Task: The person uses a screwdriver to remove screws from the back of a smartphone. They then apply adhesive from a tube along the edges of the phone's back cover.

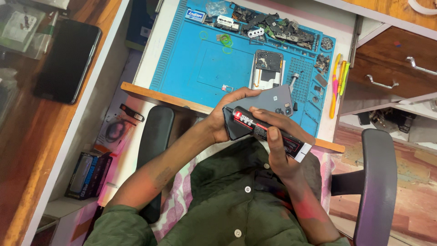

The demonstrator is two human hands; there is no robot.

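L hand (224,119) is gripping phone back (268,102) above tabletop (145,93) edge, tilting it for access; R hand (276,150) is clamping glue tube (268,133), nozzle at cover edge. Blue mat (200,68) w/ open phone (267,69) behind.

Two phones (271,102) (one (267,69) opened), one tube (268,133)

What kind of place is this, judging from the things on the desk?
Probably a phone repair bench: a blue work mat holds an opened phone and a heap of small parts, while the hands hold a grey phone back and a glue tube.
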